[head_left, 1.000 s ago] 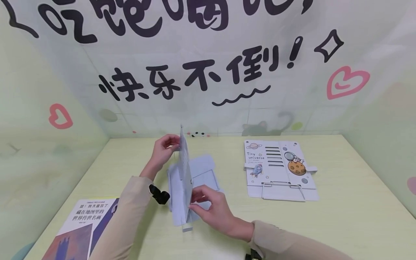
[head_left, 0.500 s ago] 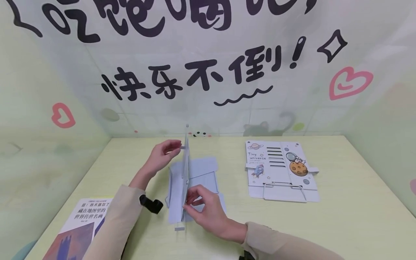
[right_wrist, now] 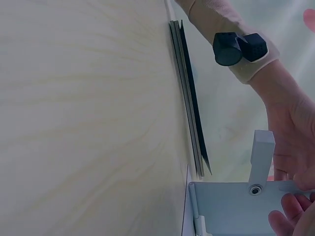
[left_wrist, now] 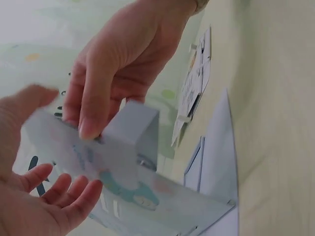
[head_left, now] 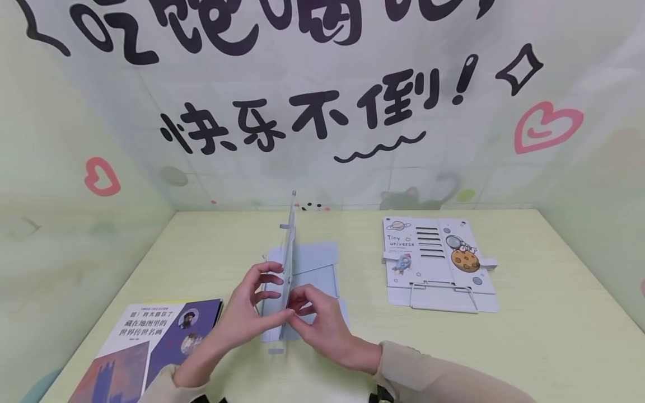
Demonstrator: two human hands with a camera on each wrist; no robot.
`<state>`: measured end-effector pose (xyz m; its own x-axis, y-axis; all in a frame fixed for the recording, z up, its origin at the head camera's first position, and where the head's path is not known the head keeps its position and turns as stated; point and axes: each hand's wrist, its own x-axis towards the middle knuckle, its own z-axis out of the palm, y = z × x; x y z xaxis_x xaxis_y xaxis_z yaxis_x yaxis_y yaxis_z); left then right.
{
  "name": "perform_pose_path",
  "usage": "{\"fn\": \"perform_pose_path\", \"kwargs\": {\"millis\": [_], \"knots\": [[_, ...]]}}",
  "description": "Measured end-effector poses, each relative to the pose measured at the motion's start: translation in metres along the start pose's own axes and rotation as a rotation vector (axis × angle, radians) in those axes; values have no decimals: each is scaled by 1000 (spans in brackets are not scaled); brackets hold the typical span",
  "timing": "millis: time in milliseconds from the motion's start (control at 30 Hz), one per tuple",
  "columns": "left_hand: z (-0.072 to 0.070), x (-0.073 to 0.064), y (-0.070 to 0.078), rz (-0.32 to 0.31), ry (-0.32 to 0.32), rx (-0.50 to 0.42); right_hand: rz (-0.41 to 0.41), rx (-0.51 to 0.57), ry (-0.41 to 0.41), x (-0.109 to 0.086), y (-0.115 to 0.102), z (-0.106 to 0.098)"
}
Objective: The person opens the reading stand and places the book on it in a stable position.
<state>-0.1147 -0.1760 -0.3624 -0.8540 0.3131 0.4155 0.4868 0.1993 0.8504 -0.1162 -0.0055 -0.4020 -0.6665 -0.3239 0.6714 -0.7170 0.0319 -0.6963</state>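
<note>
pale blue plastic book stand panel [head_left: 287,263] upright, long axis vertical, edge-on between both hands; left hand [head_left: 250,309] and right hand [head_left: 322,327] fingers pinch its lower edge from opposite sides.

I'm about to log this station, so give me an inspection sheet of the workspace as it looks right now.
Surface: pale yellow-green table, no spills seen.
Job's things: blue-grey folding book stand, its panel raised upright on edge over its base, which lies flat on the table.
Clutter: white book stand printed "Tiny universe" lying flat to the right; book at the near left edge.
Hands: left hand and right hand both hold the panel's lower part from opposite sides.
Cables: nothing seen.
Surroundings: pale walls with large black lettering and pink hearts.
</note>
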Motion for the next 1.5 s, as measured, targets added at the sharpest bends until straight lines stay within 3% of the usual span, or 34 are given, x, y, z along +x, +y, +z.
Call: {"fn": "perform_pose_path", "kwargs": {"millis": [233,367,500,667,767,1033,1300,1500], "knots": [[8,-6,-2,63,87,-1,-21,-14,-26,2,1,3],[7,-8,-3,83,137,20,-21,-40,-119,5,0,-1],[3,-11,-4,76,181,3,80,-128,-257,12,3,-12],[-3,-15,-7,81,214,-61,273,-347,-388,26,20,-25],[-5,-16,-8,101,231,-101,348,-457,-465,31,32,-30],[-7,-18,-9,110,232,-123,368,-634,-581,36,48,-28],[-5,-17,-6,97,232,-107,459,-639,-718,50,51,-27],[-3,-16,-7,93,233,-97,465,-596,-682,48,53,-33]]}}
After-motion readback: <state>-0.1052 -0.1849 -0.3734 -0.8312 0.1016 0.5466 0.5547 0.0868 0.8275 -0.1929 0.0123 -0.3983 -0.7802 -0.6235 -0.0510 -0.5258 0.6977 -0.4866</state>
